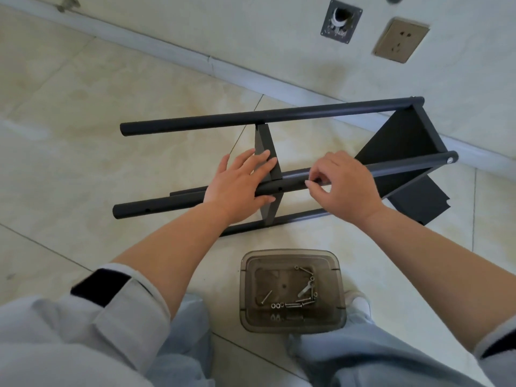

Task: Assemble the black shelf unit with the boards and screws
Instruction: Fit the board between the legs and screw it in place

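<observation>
Steel screws (296, 304) lie in a tray (290, 255) nearer the person than both hands; left hand (237, 188) lies flat, steadying the near tube (156, 205), right hand (343, 185) pinches something small against it; the shelf unit (402, 141) looks rigid, light, best held by tubes

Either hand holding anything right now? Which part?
Left hand lies flat, fingers straight, on the near black metal tube and grey middle board, gripping nothing. Right hand pinches something small against that tube; too small to identify.

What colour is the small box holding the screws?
Translucent smoky grey-brown plastic box, seen best in the head view.
</observation>
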